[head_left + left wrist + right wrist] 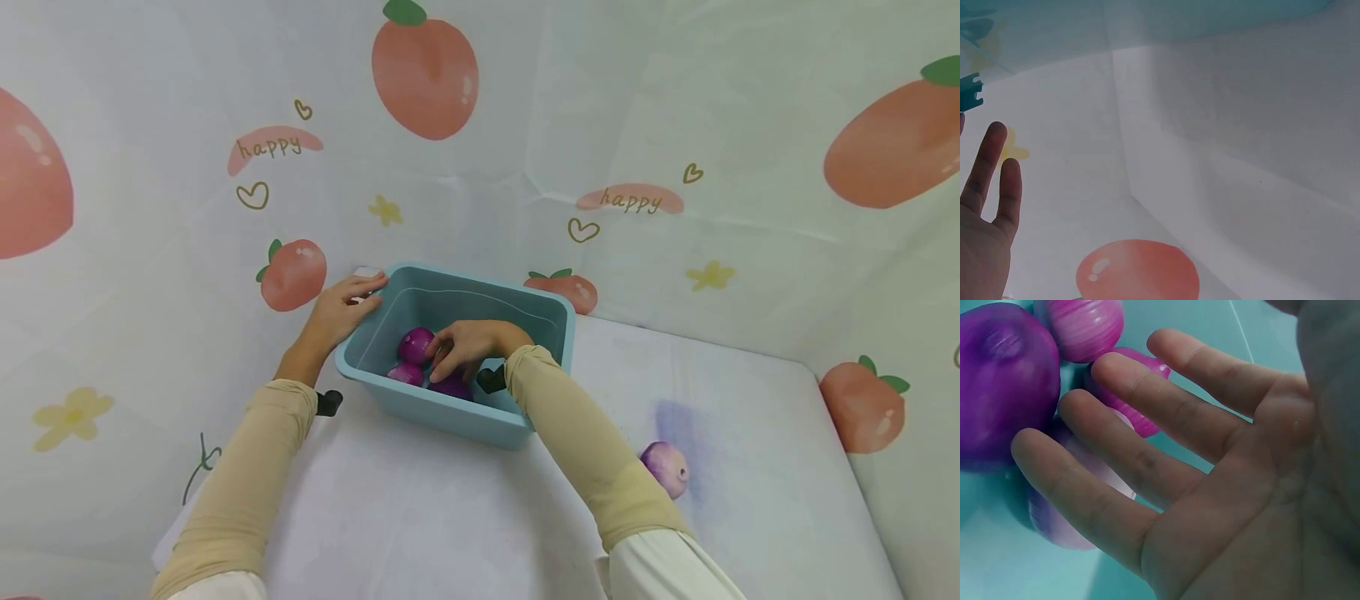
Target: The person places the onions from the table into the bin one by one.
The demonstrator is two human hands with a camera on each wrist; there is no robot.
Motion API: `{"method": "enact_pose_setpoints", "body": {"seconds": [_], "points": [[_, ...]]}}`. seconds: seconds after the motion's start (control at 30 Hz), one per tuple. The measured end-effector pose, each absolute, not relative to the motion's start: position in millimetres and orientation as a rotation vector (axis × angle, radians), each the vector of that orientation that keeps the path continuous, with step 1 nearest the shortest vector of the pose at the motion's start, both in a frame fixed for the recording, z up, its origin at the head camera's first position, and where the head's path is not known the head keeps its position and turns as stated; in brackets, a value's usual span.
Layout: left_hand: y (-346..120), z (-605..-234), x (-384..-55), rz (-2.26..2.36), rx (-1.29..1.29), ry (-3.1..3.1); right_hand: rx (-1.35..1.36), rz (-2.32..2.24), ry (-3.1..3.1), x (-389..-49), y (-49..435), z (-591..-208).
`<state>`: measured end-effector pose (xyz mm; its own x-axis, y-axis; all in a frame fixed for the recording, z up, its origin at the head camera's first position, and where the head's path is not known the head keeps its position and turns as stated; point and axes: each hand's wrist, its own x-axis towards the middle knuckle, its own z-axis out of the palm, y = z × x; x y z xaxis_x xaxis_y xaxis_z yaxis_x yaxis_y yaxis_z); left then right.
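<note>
A blue-green plastic basin [450,418] stands at the back of the white-covered table. Several red onions lie inside it: a bright purple one [415,345], a pinker one [406,373] and a dark purple one [452,387], seen large in the right wrist view [1007,387]. My right hand [474,343] is down in the basin over these onions, its fingers spread and fairly straight in the right wrist view, with nothing gripped. At the basin's left end, my left hand [341,310] rests its fingertips on the rim; the left wrist view shows two straight fingers [1010,194].
Another, paler red onion [666,469] lies on the table to the right, partly behind my right forearm. A purplish stain [678,425] marks the cloth beside it. Fruit-printed white cloth [480,192] hangs behind the basin and along the sides.
</note>
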<state>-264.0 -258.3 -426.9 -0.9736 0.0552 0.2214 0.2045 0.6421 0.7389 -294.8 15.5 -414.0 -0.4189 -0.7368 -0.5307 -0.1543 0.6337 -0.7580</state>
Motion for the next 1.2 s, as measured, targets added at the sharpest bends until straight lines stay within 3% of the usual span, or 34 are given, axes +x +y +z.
{"method": "enact_pose_setpoints", "body": {"seconds": [0.63, 1.2], "points": [[-258, -426, -259, -1.264, -0.255, -2.66, -1.065, -1.028, 2.155, -278, 37, -367], [-260, -428, -262, -1.231, -0.257, -2.673, -1.088, -1.149, 2.472, -234, 164, -333]]}}
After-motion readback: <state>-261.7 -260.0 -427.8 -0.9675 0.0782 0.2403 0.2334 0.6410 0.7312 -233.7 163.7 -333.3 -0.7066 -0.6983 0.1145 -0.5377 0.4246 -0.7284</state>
